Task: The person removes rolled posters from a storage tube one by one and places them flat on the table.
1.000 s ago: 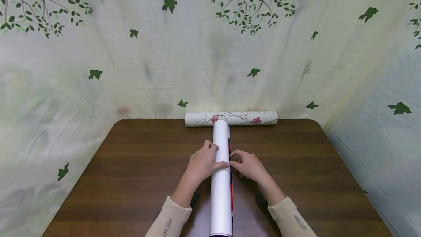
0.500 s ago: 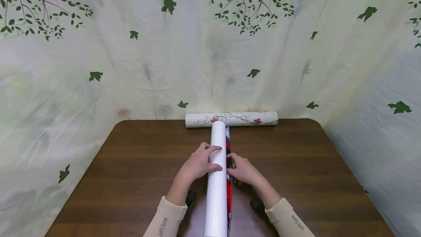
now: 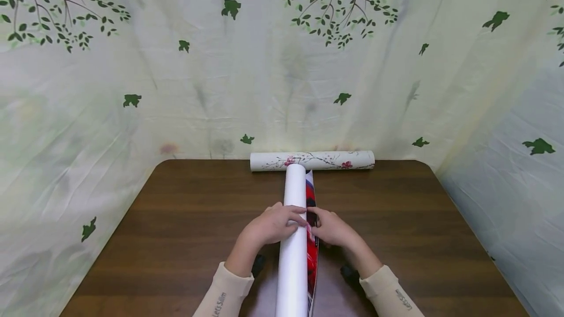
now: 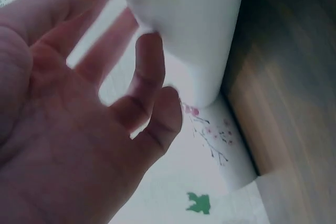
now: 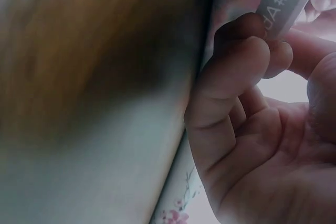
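Observation:
A long white roll point(image 3: 293, 268) lies lengthwise along the middle of the table. From its right side shows a strip of poster point(image 3: 312, 263) printed in red, black and blue. My left hand point(image 3: 272, 225) rests across the roll, its fingertips reaching the right side; in the left wrist view the fingers touch the white surface point(image 4: 184, 14) without wrapping it. On the other side, my right hand point(image 3: 333, 229) pinches the printed edge. The right wrist view shows its curled fingers at the printed strip point(image 5: 283, 3), which bears lettering. The roll's near end is cut off by the frame.
A second roll, white with pink blossoms point(image 3: 330, 160), lies crosswise at the table's back edge, just beyond the first roll's far end. The brown wooden table point(image 3: 198, 199) meets a pale curtain point(image 3: 198, 87) with leaf and bird prints.
The printed strip beside the roll has widened. My left hand first shifted left with the roll, then its fingers reached over to the roll's right side. The right hand stayed at the edge.

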Tool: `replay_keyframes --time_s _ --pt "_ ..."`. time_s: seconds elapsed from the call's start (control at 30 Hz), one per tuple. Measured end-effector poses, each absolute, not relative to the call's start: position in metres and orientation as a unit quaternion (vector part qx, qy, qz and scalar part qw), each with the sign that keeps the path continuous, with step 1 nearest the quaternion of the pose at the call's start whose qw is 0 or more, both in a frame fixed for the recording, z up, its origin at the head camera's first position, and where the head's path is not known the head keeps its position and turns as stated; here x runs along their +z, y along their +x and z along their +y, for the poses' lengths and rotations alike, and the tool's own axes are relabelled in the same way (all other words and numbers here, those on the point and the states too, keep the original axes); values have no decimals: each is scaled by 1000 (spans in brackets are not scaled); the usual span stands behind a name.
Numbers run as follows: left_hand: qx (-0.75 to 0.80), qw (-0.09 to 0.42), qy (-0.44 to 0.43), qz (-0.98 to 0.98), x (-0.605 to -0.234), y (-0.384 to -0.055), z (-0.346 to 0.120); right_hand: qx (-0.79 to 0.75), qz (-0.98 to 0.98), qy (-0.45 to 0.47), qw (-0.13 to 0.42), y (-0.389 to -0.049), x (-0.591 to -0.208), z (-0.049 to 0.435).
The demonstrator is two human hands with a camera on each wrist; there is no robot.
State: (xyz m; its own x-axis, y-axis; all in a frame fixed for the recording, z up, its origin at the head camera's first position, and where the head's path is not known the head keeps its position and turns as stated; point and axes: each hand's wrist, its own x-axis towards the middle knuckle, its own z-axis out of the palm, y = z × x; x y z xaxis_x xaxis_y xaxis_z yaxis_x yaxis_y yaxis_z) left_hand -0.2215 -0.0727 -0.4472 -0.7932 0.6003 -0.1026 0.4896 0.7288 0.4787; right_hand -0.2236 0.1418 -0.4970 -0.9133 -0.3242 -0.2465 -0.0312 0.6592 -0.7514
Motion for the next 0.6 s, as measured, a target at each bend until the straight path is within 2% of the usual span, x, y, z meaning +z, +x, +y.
replay_keyframes --time_s 0.3,0.6 --pt "148 26 276 949 -454 -221 -55 -391 895 -74 199 -226 -487 159" --pt "144 -31 290 946 -468 -226 -51 -395 894 -51 204 -227 -481 173"
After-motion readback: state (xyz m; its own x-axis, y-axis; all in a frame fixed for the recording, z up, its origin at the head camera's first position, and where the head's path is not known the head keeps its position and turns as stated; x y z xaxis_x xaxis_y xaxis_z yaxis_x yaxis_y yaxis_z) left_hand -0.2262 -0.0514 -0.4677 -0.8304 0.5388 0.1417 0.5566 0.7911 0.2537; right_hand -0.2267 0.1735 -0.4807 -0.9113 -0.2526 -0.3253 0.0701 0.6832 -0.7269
